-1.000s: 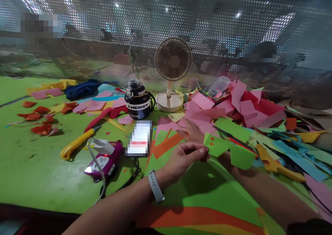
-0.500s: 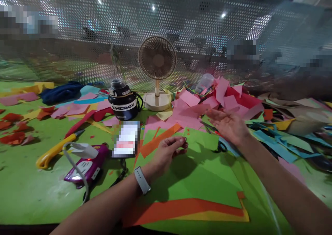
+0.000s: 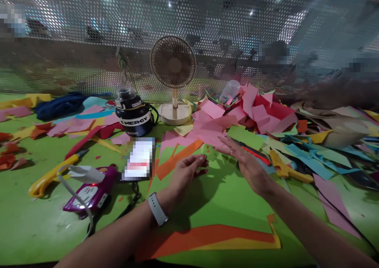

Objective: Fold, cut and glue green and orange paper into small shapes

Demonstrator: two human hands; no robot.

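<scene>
My left hand (image 3: 189, 171), with a pale watch band on its wrist, hovers over a large green paper sheet (image 3: 231, 205). Thumb and forefinger are pinched together; whatever they hold, if anything, is too small to make out. To its right, my right hand (image 3: 250, 165) is stretched out with straight fingers and holds nothing. Its fingertips are near a small light-green paper piece (image 3: 209, 152). Orange paper (image 3: 207, 240) and yellow paper show beneath the green sheet's front edge. An orange strip (image 3: 179, 159) lies beyond my left hand.
A phone (image 3: 138, 159), a purple power adapter (image 3: 93, 193) and a yellow-handled cutter (image 3: 56, 175) lie left. Behind stand a black jug (image 3: 134, 116) and a fan (image 3: 174, 62). Pink paper scraps (image 3: 216, 122) pile up behind; a yellow glue gun (image 3: 287, 167) lies right.
My right hand has moved left and slightly down, closer to my left hand, uncovering the glue gun. My left hand stays pinched. The view has shifted slightly right.
</scene>
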